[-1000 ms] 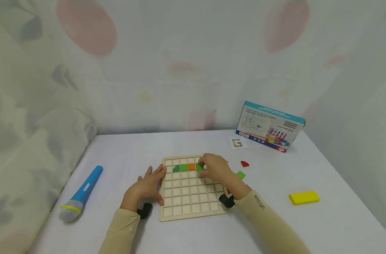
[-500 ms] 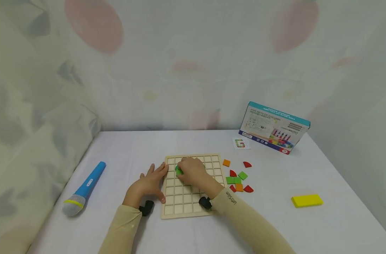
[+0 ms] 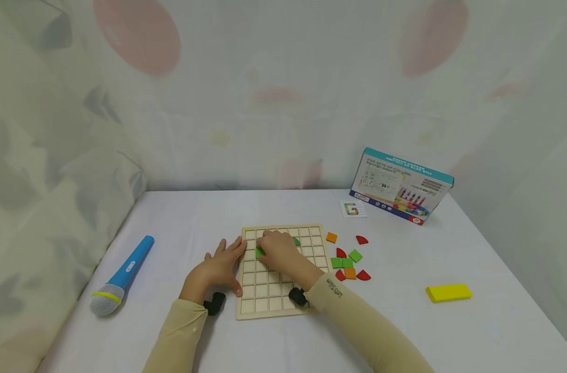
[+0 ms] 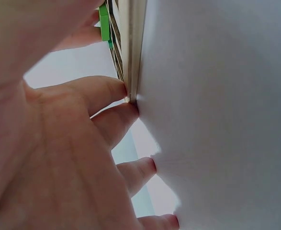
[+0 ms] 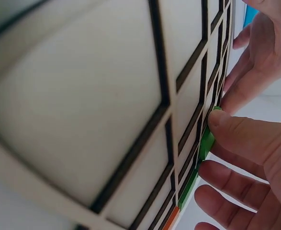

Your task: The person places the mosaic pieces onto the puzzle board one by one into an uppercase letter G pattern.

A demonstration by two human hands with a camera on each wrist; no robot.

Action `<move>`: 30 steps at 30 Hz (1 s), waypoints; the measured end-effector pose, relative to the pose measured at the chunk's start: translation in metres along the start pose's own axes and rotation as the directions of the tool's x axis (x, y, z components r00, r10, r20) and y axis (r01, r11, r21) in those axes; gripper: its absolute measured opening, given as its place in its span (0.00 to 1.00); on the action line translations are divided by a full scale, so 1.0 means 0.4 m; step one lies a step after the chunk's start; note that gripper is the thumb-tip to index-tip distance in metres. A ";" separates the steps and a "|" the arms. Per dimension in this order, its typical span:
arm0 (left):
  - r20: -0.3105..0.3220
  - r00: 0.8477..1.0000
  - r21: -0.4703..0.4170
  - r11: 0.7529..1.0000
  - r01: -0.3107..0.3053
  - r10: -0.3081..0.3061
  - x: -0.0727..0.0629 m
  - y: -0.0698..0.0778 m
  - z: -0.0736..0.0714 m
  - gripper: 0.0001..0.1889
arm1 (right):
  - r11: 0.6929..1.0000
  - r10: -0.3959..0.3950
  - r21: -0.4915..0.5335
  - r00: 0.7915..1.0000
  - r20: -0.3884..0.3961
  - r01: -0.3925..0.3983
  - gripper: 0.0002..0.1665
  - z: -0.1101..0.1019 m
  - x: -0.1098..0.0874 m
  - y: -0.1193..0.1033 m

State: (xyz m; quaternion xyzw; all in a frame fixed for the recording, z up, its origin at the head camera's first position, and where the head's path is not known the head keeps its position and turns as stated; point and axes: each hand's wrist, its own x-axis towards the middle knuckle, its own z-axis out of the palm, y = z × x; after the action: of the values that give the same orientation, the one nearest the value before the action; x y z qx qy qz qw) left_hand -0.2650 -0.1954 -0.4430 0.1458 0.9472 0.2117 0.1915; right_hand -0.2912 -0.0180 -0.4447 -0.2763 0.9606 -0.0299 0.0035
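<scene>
A wooden grid board (image 3: 280,307) lies flat on the white table. My right hand (image 3: 279,253) is over its upper left part, thumb and fingers pinching a green square tile (image 5: 207,141) at the board's surface. A dark green rounded tile (image 3: 296,241) sits farther right in an upper row. In the right wrist view, a green tile (image 5: 188,188) and an orange tile (image 5: 171,219) lie in the grid beside the pinched one; the hand hides most of that row in the head view. My left hand (image 3: 218,269) is spread, fingers and thumb touching the board's left edge.
Several loose red, green and orange tiles (image 3: 347,263) lie right of the board. A small pattern card (image 3: 353,209) and a cardboard box (image 3: 401,186) stand behind them. A yellow block (image 3: 449,292) is at the right, a blue toy microphone (image 3: 124,274) at the left.
My right hand has moved left across the board, from the right-hand tile of the row to a green square at the left. My left hand has stayed at the edge.
</scene>
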 end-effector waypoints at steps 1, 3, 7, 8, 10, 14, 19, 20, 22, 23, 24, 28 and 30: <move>0.001 1.000 0.000 1.000 0.000 0.000 0.001 0.000 -0.001 0.67 | 1.000 0.001 0.002 1.000 -0.002 -0.001 0.11 -0.001 0.000 -0.001; 0.004 1.000 -0.002 1.000 0.000 0.000 0.002 -0.001 -0.001 0.67 | 1.000 0.001 0.004 1.000 -0.006 -0.001 0.13 -0.003 -0.002 -0.002; 0.009 1.000 0.004 1.000 -0.003 0.003 0.006 -0.004 0.000 0.67 | 1.000 0.003 0.002 1.000 -0.007 -0.003 0.16 -0.008 -0.005 -0.003; 0.010 1.000 0.005 1.000 -0.004 0.004 0.006 -0.005 0.001 0.67 | 1.000 0.005 0.002 1.000 -0.007 -0.005 0.16 -0.009 -0.006 -0.004; 0.008 1.000 0.010 1.000 -0.005 0.005 0.007 -0.007 0.003 0.67 | 1.000 0.008 0.003 1.000 -0.007 -0.008 0.15 -0.010 -0.007 -0.004; 0.004 1.000 0.014 1.000 -0.007 0.007 0.010 -0.010 0.005 0.67 | 1.000 0.020 0.011 1.000 -0.006 -0.020 0.14 -0.008 -0.007 -0.003; -0.002 1.000 0.038 0.999 -0.006 0.006 0.011 -0.014 0.008 0.67 | 0.999 0.016 0.032 1.000 -0.006 -0.016 0.15 -0.001 -0.008 0.001; -0.003 1.000 0.041 0.999 -0.006 0.006 0.011 -0.014 0.009 0.68 | 0.999 0.011 0.030 1.000 -0.010 -0.011 0.16 -0.002 -0.010 0.002; -0.006 1.000 0.047 0.999 -0.005 0.005 0.012 -0.016 0.010 0.68 | 0.999 0.004 0.036 0.999 -0.032 -0.003 0.16 -0.009 -0.017 0.007; -0.007 1.000 0.051 0.999 -0.003 0.003 0.012 -0.016 0.011 0.68 | 0.999 0.003 0.042 0.999 -0.043 -0.001 0.16 -0.015 -0.022 0.010; -0.007 1.000 0.051 0.999 0.001 -0.001 0.013 -0.017 0.011 0.68 | 0.999 0.001 0.045 0.998 -0.056 0.002 0.16 -0.020 -0.027 0.016; -0.006 1.000 0.053 0.998 0.016 -0.016 0.018 -0.016 0.013 0.68 | 0.997 0.018 0.071 0.994 -0.110 -0.011 0.15 -0.040 -0.053 0.062; -0.005 1.000 0.049 0.999 0.016 -0.016 0.020 -0.016 0.014 0.68 | 0.995 0.049 0.090 0.991 -0.126 -0.037 0.15 -0.045 -0.071 0.097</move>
State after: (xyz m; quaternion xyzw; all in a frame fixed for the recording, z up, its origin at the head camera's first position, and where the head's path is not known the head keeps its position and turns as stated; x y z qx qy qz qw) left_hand -0.2710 -0.1961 -0.4531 0.1424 0.9538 0.1870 0.1873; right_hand -0.2882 0.0310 -0.4292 -0.2526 0.9623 -0.0896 -0.0455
